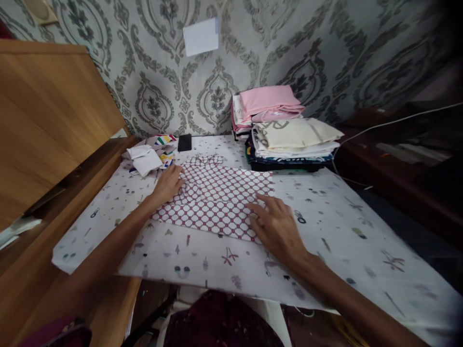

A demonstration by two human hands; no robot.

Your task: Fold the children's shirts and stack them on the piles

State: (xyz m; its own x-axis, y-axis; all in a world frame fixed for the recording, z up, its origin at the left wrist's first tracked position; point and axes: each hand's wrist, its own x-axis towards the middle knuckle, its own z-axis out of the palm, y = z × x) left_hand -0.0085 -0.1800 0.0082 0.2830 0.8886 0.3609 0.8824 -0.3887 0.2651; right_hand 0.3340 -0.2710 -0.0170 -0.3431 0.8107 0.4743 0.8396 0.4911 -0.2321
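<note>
A piece of white cloth (220,202) with a red-dotted lattice pattern lies on the covered table in front of me, folded over itself, its far left part crumpled. At its left edge rests my left hand (168,184), fingers together and slightly bent on the fabric, gripping nothing that I can see. My right hand (277,224) lies over the right edge with its fingers spread and their tips on the cloth. Beneath both hands is the white printed table cover (202,262).
Folded fabrics are stacked at the back right, a pink pile (269,101) behind a cream-topped pile (296,135). Back left are crumpled cloth pieces (146,159) and a dark flat phone-like object (184,142). Wooden furniture (54,130) borders the left; a white cable (394,120) runs at right.
</note>
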